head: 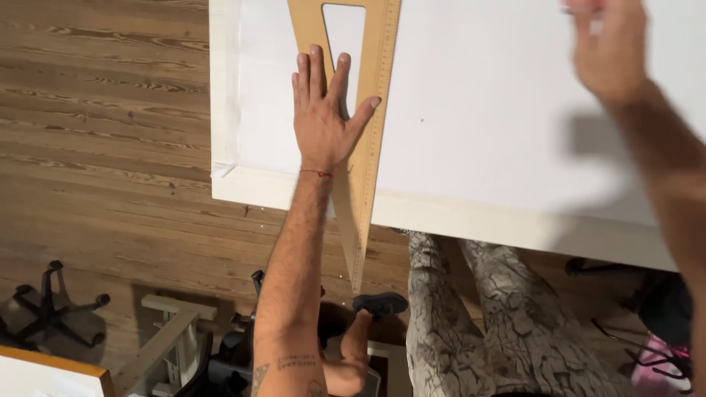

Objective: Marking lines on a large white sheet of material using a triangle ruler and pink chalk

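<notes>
Triangle ruler (365, 140) looks to me stiff, thin and slippery on the white surface (500, 132), so my left hand (323, 121) presses it with flat spread fingers (318, 70), while my right hand (610, 44) is too blurred to tell.

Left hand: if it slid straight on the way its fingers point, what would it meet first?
The left hand lies flat on the wooden set square, fingers toward the picture's top. Going on, they would cross its triangular cut-out onto the white sheet; beyond that, nothing shows before the frame ends.
</notes>
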